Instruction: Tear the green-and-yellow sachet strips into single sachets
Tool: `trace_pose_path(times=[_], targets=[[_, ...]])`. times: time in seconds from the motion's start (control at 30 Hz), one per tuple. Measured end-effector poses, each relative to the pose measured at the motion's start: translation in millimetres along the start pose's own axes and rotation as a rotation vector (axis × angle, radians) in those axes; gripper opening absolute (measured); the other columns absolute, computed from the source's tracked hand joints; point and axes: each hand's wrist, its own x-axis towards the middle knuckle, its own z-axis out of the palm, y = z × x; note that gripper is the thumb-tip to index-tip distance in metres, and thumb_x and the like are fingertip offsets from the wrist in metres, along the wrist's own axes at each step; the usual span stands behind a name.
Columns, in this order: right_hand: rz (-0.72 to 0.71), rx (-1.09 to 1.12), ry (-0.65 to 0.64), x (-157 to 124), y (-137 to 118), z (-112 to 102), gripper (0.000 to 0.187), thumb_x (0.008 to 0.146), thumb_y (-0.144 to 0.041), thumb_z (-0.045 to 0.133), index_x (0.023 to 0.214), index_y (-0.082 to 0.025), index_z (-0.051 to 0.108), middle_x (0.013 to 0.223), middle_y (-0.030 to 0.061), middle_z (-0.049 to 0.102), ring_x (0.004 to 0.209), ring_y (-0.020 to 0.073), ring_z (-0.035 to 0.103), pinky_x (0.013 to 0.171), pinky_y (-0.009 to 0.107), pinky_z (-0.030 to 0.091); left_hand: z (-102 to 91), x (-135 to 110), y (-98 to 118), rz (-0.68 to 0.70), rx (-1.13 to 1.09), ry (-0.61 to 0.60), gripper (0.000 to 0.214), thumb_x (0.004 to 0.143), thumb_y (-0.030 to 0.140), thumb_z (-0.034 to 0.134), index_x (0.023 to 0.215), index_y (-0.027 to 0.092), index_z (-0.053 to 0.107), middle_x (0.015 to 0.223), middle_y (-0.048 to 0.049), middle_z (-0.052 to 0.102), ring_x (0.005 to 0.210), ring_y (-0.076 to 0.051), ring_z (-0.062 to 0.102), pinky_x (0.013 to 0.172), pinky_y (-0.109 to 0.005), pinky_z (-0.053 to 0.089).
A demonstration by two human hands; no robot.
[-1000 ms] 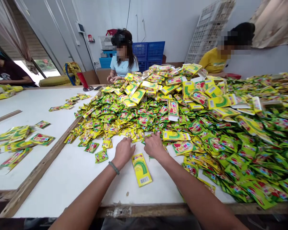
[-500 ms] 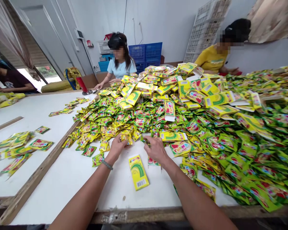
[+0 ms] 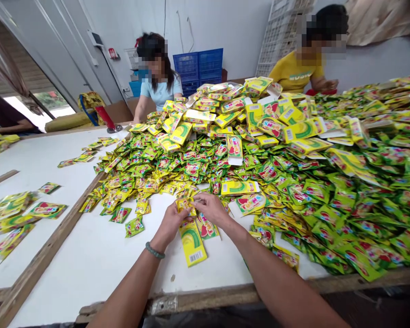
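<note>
My left hand (image 3: pixel 172 222) and my right hand (image 3: pixel 210 207) meet above the white table (image 3: pixel 99 255), both pinched on a few small yellow-green sachets (image 3: pixel 186 205). A flat yellow box (image 3: pixel 192 240) lies on the table just below my left hand, with a red-and-green sachet (image 3: pixel 207 228) beside it under my right wrist. A big heap of sachets and yellow boxes (image 3: pixel 259 155) spreads from just beyond my fingers to the far and right side of the table.
Two people sit across the table, one in light blue (image 3: pixel 159 89), one in yellow (image 3: pixel 295 73). A third person's arm (image 3: pixel 7 127) shows far left. A wooden strip (image 3: pixel 48 255) divides off a left table with loose sachets (image 3: pixel 17 214). Blue crates (image 3: pixel 200 68) stand behind.
My hands pulled back from the edge of the heap and came together, each now pinching sachets taken from it. The view shifted slightly down and right.
</note>
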Motion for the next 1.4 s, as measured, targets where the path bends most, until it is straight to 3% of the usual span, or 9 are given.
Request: trace_pose_path(times=[0.13,0.27,0.43,0.63,0.77,0.93,1.07,1.2,1.4], targets=[[-0.021,-0.068,0.023,4,7,-2,0.021,0.080,-0.030,0.051,0.077,-0.019,0.068,0.071,0.0007,0.066,0.069,0.0145,0.059,0.064,0.024,0.043,-12.5,2,0,-0.021,-0.058,-0.054,0.036,0.060,0.024,0.075,0.089,0.015,0.056,0.084,-0.0018,0.064,0.068,-0.012,0.062,0.064,-0.025,0.053],[0.068,-0.161,0.184,9,13,-8,0.021,0.082,-0.032,0.049,0.082,-0.020,0.065,0.069,0.0007,0.065,0.065,0.0155,0.059,0.062,0.024,0.043,-39.8,9,9,0.094,-0.067,0.199,0.040,0.057,0.022,0.076,0.088,0.016,0.052,0.087,-0.0008,0.061,0.073,-0.013,0.060,0.063,-0.025,0.053],[-0.158,-0.402,0.176,9,4,13,0.021,0.087,-0.027,0.044,0.087,-0.021,0.065,0.084,0.0033,0.067,0.081,0.0163,0.059,0.074,0.026,0.042,-68.8,11,20,0.176,-0.065,0.365,0.034,0.058,0.024,0.073,0.084,0.017,0.052,0.082,0.0013,0.058,0.072,-0.011,0.056,0.065,-0.025,0.053],[-0.119,-0.688,-0.005,7,-4,45,0.031,0.077,-0.027,0.062,0.107,-0.019,0.061,0.099,0.0100,0.067,0.095,0.0234,0.056,0.082,0.032,0.040,-68.1,8,17,0.123,-0.008,0.299,0.039,0.056,0.021,0.073,0.087,0.018,0.051,0.075,0.0027,0.059,0.065,-0.012,0.057,0.062,-0.028,0.053],[0.008,-0.489,0.008,8,-1,32,0.016,0.078,-0.033,0.060,0.085,-0.020,0.066,0.082,0.0059,0.068,0.077,0.0205,0.059,0.070,0.029,0.042,-63.0,6,15,0.039,0.029,0.213,0.032,0.056,0.017,0.072,0.082,0.016,0.054,0.076,0.0001,0.060,0.066,-0.013,0.057,0.061,-0.027,0.054],[0.011,-0.066,-0.049,4,-11,15,0.027,0.079,-0.040,0.056,0.093,-0.018,0.065,0.083,0.0024,0.069,0.075,0.0182,0.059,0.066,0.027,0.044,-50.6,2,14,-0.057,-0.016,-0.021,0.024,0.057,0.015,0.070,0.077,0.016,0.058,0.075,-0.0004,0.060,0.065,-0.012,0.056,0.056,-0.023,0.053],[0.008,-0.179,-0.106,-1,-18,16,0.024,0.077,-0.038,0.059,0.088,-0.018,0.066,0.083,0.0030,0.067,0.076,0.0180,0.058,0.069,0.028,0.042,-43.8,1,12,-0.038,-0.117,-0.149,0.016,0.065,0.023,0.067,0.076,0.015,0.059,0.075,-0.0008,0.059,0.065,-0.012,0.055,0.053,-0.021,0.051],[0.032,-0.274,-0.098,-2,-14,14,0.024,0.072,-0.033,0.064,0.090,-0.017,0.064,0.090,0.0056,0.064,0.083,0.0198,0.056,0.074,0.031,0.043,-40.5,0,12,-0.028,-0.006,-0.202,0.022,0.065,0.027,0.072,0.080,0.013,0.061,0.073,-0.0016,0.061,0.059,-0.011,0.055,0.045,-0.018,0.046],[0.086,0.128,-0.350,-8,-13,5,0.032,0.076,-0.036,0.060,0.103,-0.019,0.061,0.092,0.0023,0.066,0.083,0.0173,0.059,0.068,0.026,0.046,-39.2,-4,16,-0.059,0.058,-0.277,0.036,0.061,0.032,0.077,0.086,0.016,0.058,0.064,0.0026,0.058,0.051,-0.009,0.052,0.044,-0.018,0.040]])
